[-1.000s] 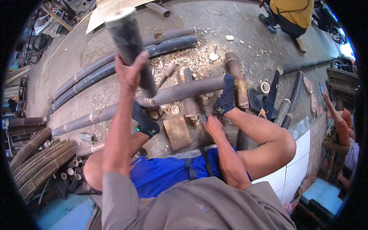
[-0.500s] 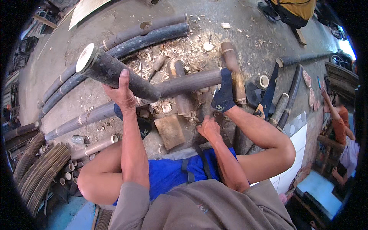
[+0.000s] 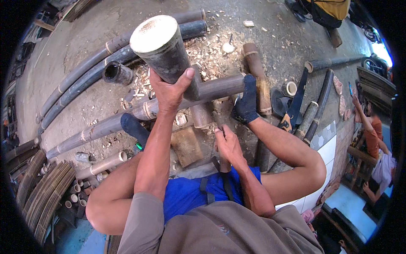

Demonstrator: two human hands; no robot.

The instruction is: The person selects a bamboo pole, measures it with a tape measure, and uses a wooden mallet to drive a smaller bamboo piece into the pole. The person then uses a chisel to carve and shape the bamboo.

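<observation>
Left hand (image 3: 171,91) fingers wrapped round tube (image 3: 169,63); right hand (image 3: 229,146) fingers curled round tool (image 3: 224,164); best hold tool steady, tube firm, both clear of right foot (image 3: 245,109)

Gray concrete floor (image 3: 84,42) stretches beyond the left hand (image 3: 171,91); white tiles (image 3: 313,198) lie right of the right hand (image 3: 228,146), bright light (image 3: 382,47) farther off.
</observation>
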